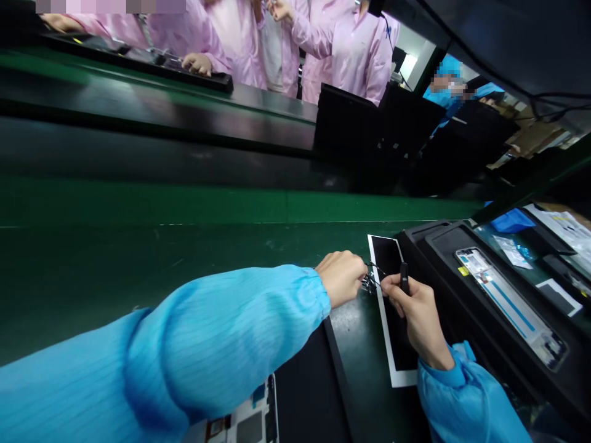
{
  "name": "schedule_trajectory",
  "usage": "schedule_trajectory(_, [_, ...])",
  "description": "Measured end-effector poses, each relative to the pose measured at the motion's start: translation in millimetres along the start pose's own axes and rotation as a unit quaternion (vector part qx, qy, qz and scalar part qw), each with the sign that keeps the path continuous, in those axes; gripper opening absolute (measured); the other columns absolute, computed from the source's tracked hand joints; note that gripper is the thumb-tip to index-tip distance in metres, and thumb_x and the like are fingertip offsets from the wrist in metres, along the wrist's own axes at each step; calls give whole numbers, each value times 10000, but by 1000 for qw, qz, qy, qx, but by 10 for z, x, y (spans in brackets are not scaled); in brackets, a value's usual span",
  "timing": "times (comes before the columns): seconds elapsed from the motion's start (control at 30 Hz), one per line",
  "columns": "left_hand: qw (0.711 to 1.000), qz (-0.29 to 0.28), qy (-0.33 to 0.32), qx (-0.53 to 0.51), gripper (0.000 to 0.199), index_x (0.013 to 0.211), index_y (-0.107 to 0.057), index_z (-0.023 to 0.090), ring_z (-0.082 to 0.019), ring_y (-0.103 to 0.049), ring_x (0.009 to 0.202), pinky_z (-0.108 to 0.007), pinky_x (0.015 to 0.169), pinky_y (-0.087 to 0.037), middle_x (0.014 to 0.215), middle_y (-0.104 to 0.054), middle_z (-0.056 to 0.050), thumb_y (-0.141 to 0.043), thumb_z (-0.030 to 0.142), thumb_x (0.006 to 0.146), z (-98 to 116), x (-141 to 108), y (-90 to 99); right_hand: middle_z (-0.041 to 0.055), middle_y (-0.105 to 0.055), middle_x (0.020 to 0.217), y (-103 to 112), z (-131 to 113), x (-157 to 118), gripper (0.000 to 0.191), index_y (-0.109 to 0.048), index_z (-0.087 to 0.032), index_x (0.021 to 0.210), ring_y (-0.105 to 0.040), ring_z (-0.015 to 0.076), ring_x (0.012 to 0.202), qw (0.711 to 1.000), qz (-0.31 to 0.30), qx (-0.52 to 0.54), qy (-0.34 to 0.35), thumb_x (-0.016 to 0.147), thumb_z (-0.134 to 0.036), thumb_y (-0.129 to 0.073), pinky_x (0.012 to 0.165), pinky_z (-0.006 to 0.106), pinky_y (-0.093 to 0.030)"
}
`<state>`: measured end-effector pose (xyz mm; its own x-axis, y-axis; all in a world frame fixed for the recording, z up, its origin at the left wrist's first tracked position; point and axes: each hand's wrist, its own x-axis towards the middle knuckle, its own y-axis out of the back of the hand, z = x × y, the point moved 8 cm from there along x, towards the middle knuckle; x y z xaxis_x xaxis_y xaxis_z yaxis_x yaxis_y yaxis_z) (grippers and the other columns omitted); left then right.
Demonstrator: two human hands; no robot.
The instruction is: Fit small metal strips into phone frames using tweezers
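My left hand (341,278), in a blue sleeve, is closed on a small cluster of dark and silvery parts (368,283) with thin black strands; their kind is too small to tell. Close by on the right, my right hand (419,314) is closed with a short black pen-like tool (404,278) standing up between its fingers. Its fingertips meet the strands near the cluster. Beneath both hands lies a black sheet with a white border (390,363) on the green table (258,246).
A black tray (429,246) on the right holds a phone-like frame (512,307) with blue strips. Under my left forearm lies another dark tray (309,387) with a white-framed device (249,424). Plastic bags (512,251) lie far right. Across a ledge, people in pink coats (341,49) stand.
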<state>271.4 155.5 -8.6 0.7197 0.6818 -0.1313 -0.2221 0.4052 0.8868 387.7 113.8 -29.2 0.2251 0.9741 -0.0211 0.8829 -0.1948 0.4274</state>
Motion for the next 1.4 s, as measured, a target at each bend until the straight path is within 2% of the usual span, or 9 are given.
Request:
schedule_trajectory(0.13, [999, -30, 9, 42, 200, 895, -578, 123, -175, -564, 878, -376, 786, -464, 934, -589, -51, -538, 310, 835, -39, -74, -136, -67, -430, 588, -10, 66, -28, 204, -523, -125, 713, -401, 39, 498, 999, 0, -36, -7, 788, -311, -559, 465, 180, -352])
schedule_trajectory(0.3, [998, -38, 33, 31, 194, 936, -570, 131, -163, -574, 855, -354, 764, -476, 942, -589, -50, -500, 296, 862, -94, -83, -233, -72, -393, 564, -43, 55, -33, 202, -512, -132, 677, -385, 48, 507, 999, 6, -54, 2, 775, -299, -564, 491, 195, -337])
schedule_trajectory(0.5, [997, -25, 58, -38, 195, 885, -576, 122, -147, -580, 790, -328, 724, -485, 865, -596, -33, -501, 300, 862, -147, -90, -70, -49, -470, 563, -61, -37, -110, 188, -563, -156, 680, -420, 78, 552, 1000, 9, -27, 5, 715, -339, -589, 536, 227, -339])
schedule_trajectory(0.73, [981, 4, 69, -179, 189, 739, -563, 99, -99, -553, 617, -235, 570, -474, 694, -567, 14, -540, 259, 837, -137, -96, 24, -27, -561, 696, -207, -168, -125, 295, -598, -202, 951, -490, 113, 642, 999, -17, 29, 19, 697, -352, -583, 615, 246, -389])
schedule_trajectory(0.9, [959, 22, 70, -274, 192, 674, -542, 99, -80, -526, 563, -211, 531, -455, 632, -536, 33, -564, 222, 820, -174, -79, -1, -18, -569, 656, -226, -202, -119, 194, -640, -191, 792, -494, 125, 649, 999, -20, 39, 14, 679, -344, -599, 634, 253, -380])
schedule_trajectory(1.03, [933, 13, 68, -352, 112, 748, -549, 98, -77, -545, 539, -214, 533, -475, 615, -552, 37, -539, 172, 831, -195, -65, -23, -25, -545, 607, -182, -218, -135, 161, -646, -191, 724, -461, 113, 609, 999, -11, 46, 10, 643, -329, -637, 608, 247, -356])
schedule_trajectory(1.13, [920, 38, 69, -384, 118, 784, -565, 96, -83, -540, 513, -213, 526, -462, 596, -560, 23, -457, 99, 833, -211, -92, 15, -37, -483, 529, -157, -184, -126, 166, -640, -178, 686, -405, 87, 533, 998, -10, 65, -5, 635, -335, -654, 538, 233, -323])
schedule_trajectory(1.3, [915, 110, 22, -388, 221, 823, -652, 168, -95, -501, 616, -206, 606, -400, 753, -582, 19, -537, 51, 673, -154, -167, 146, -62, -377, 450, -151, -53, -114, 228, -622, -157, 700, -286, 46, 429, 989, -23, 137, -54, 633, -370, -667, 417, 213, -204])
schedule_trajectory(1.4, [906, 115, -1, -408, 126, 722, -679, 162, -114, -501, 663, -209, 633, -386, 726, -578, 16, -607, 112, 632, -107, -161, 165, -61, -361, 440, -163, -45, -125, 246, -603, -154, 699, -307, 54, 448, 980, -34, 182, -72, 625, -379, -672, 413, 207, -199])
